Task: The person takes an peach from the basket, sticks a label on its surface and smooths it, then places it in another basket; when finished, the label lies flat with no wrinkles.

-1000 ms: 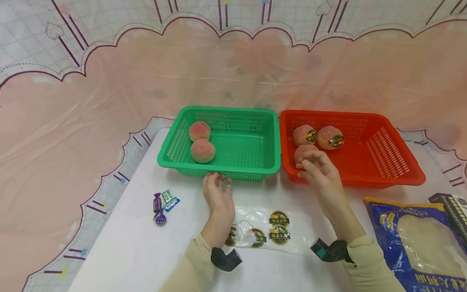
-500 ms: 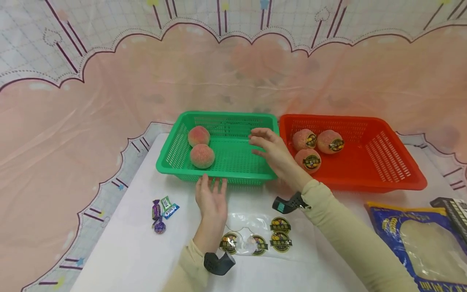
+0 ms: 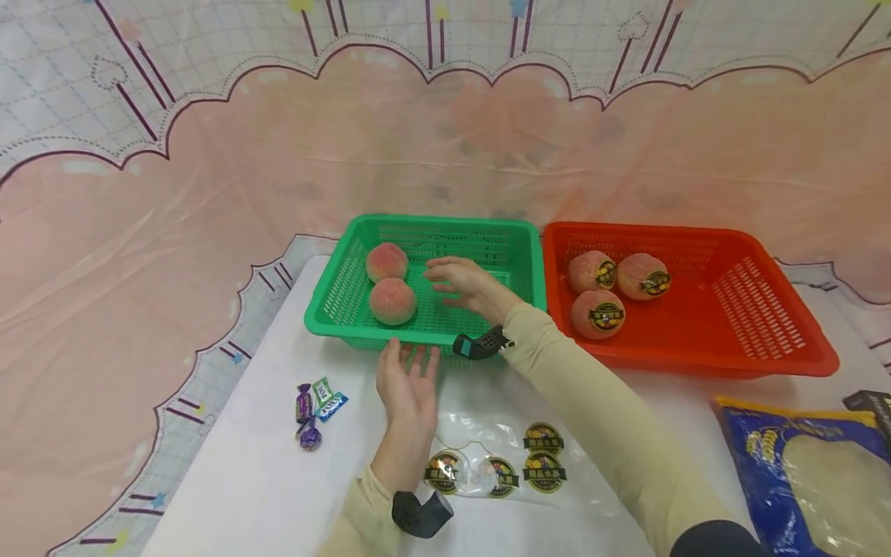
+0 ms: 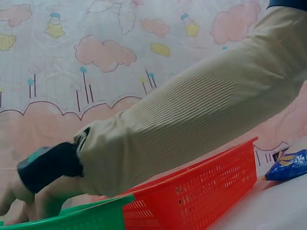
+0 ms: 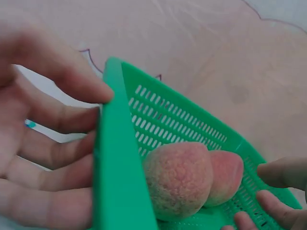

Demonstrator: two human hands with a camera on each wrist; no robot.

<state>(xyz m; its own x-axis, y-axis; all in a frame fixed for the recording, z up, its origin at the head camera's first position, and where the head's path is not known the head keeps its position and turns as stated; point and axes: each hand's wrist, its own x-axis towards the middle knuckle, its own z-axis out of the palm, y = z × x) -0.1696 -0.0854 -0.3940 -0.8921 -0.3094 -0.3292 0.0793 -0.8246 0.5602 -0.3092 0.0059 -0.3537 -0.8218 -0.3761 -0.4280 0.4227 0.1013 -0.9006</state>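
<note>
Two plain pink peaches, a nearer one and a farther one, lie at the left inside the green basket. My right hand reaches over this basket just right of them, fingers spread loosely and holding nothing. At the front rim, my left hand is palm up; the right wrist view shows its fingertips against the outside of the rim. The red basket alongside contains three peaches bearing black-and-gold labels, one being the front peach.
A clear sheet with several round black-and-gold stickers lies before the baskets, partly under the right sleeve. Wrapped candies are at the left. A blue bag lies at the right, beside a dark box. Patterned cloth hangs behind.
My right hand has left the front peach in the red basket and moved left over the green basket, exposing that peach's label. My left hand stays by the green basket's front, fingers now straighter.
</note>
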